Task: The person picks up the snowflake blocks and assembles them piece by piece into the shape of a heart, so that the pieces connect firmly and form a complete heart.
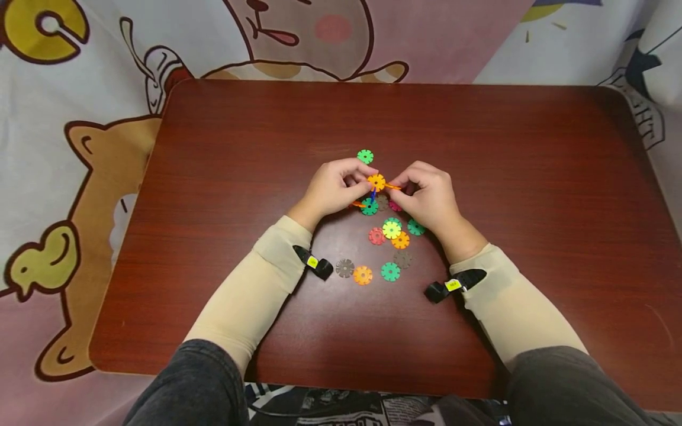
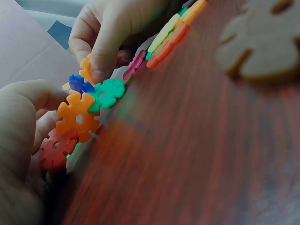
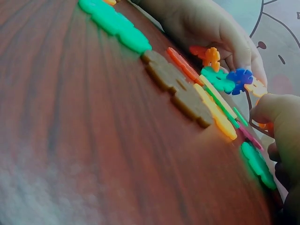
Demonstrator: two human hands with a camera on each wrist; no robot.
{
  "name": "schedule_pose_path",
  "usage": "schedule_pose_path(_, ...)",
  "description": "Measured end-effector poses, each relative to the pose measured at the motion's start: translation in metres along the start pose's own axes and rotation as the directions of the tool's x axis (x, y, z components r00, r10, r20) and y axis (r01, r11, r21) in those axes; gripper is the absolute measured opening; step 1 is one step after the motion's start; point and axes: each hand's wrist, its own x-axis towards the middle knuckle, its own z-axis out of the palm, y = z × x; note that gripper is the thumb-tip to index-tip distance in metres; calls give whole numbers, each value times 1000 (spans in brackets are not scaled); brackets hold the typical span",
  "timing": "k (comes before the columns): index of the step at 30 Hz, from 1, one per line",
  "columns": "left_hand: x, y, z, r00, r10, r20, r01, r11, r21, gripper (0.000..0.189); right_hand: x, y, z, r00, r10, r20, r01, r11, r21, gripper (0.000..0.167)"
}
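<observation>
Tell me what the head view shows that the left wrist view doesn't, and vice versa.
Head only: the chick print and black wrist straps.
Left wrist only: the broad face of the red disc beside the left hand.
Both: that hand, the right hand, linked discs including a blue disc, and the table.

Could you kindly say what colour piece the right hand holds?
An orange piece, clearest in the left wrist view.

A cartoon-printed cloth [image 1: 32, 118] spreads beyond your reddish-brown table [image 1: 240, 130]: a pink-cheeked animal [image 1: 341, 53] past the far edge, a yellow-green chick [image 1: 45, 260] past the left, a yellow ring [image 1: 21, 29] off the far left corner. Black-and-white printed fabric [image 1: 330, 405] shows at the near edge before you.
</observation>
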Motion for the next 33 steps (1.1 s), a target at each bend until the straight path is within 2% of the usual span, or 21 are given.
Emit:
schedule_pose_path(7, 0, -1, -1, 1000, -9, 7, 9, 1000, -6, 23, 1, 0, 0, 1000, 13, 16, -13, 1000, 3, 12)
schedule_pose_path(20, 0, 0, -2, 1000, -15, 13, 15, 1000, 16, 22, 0, -4, 2, 999, -21, 47, 19, 999, 43, 13)
schedule_pose_path(33, 0, 0, -2, 1000, -13, 19, 14, 999, -30, 19, -1, -5, 1, 1000, -24, 19, 23, 998, 50, 15)
